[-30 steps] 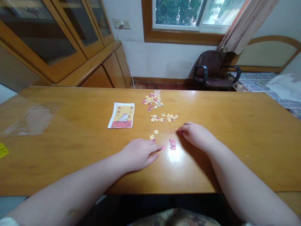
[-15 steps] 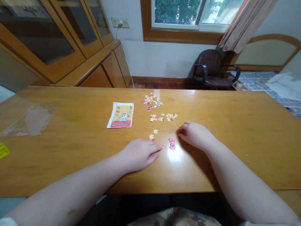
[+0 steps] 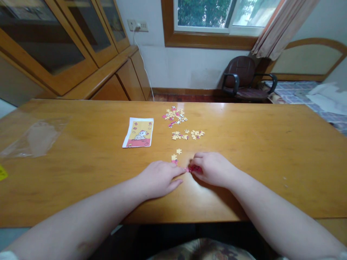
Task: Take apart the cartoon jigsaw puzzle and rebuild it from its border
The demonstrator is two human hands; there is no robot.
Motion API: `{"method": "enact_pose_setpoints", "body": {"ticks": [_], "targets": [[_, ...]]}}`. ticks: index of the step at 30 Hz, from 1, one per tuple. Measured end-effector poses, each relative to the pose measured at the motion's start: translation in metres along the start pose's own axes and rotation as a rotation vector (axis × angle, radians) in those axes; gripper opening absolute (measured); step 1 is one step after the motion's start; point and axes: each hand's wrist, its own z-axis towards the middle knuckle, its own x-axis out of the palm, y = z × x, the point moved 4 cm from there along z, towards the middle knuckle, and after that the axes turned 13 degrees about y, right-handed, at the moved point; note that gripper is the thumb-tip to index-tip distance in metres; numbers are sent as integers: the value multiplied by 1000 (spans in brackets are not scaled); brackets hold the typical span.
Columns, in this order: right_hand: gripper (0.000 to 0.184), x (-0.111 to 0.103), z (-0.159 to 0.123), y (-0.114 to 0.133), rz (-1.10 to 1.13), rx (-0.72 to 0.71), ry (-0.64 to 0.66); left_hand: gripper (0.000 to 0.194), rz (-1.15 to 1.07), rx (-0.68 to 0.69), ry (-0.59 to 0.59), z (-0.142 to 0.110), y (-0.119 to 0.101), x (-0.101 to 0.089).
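Across the table (image 3: 271, 155), pressing a pink piece (image 3: 187, 169) with loosely spread left hand (image 3: 161, 179); now swinging right hand (image 3: 213, 169) from two o'clock to three o'clock of it, pinching dark-pink pieces (image 3: 196, 168) narrowly, leaving their number unclear, seemingly closing the gap.

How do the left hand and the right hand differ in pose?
The left hand stretches its index finger toward a small pink piece; the right hand curls its fingers at pink pieces.
The left thumb spreads away from the index finger; the right thumb sits close to its fingers.
Both are bare.
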Motion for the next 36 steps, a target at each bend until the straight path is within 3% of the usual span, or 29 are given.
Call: {"method": "enact_pose_setpoints", "body": {"ticks": [26, 36], "targets": [[22, 2, 0, -3, 30, -25, 8, 39, 11, 54, -6, 0, -1, 1], [16, -8, -9, -25, 83, 40, 29, 48, 66, 46, -22, 1, -4, 4]]}}
